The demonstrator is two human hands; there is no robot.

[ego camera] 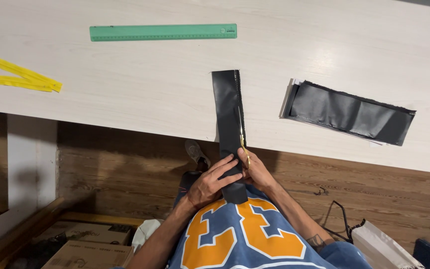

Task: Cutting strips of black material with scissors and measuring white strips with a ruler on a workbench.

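A long black fabric strip [227, 107] hangs from the pale wooden table [125, 84] over its front edge down to my lap. My left hand [210, 183] grips the strip's lower end with fingers spread across it. My right hand [257, 172] holds gold-handled scissors [243, 142] whose blades run up along the strip's right edge. Both hands sit just below the table edge, above my blue shirt with orange lettering.
A folded pile of black fabric [349, 113] lies on the table at right. A green ruler [162, 32] lies at the far side, yellow zippers [18, 77] at the left. Cardboard boxes [83, 246] and a white bag [381, 246] sit on the wooden floor.
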